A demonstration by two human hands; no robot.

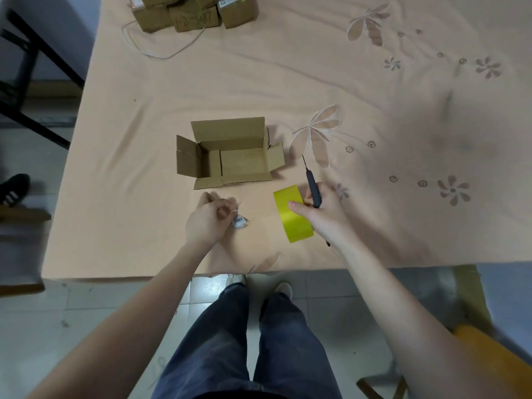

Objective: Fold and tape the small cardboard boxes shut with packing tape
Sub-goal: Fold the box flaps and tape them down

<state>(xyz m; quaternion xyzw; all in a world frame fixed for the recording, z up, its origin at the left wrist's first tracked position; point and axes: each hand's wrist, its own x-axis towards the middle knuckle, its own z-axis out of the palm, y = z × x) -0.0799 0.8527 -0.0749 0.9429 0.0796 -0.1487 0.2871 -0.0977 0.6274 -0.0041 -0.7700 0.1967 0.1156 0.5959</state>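
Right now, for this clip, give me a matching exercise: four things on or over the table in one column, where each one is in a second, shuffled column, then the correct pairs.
Things:
1. open cardboard box
2. yellow tape roll
3. small wrapped item
4. stack of closed boxes

Places:
A. far edge of the table, beside a loose cord
B. in the left hand
C. middle of the table, flaps open
D. in the right hand, along with a dark pen-like tool

Pairs: 1-C, 2-D, 3-B, 4-A
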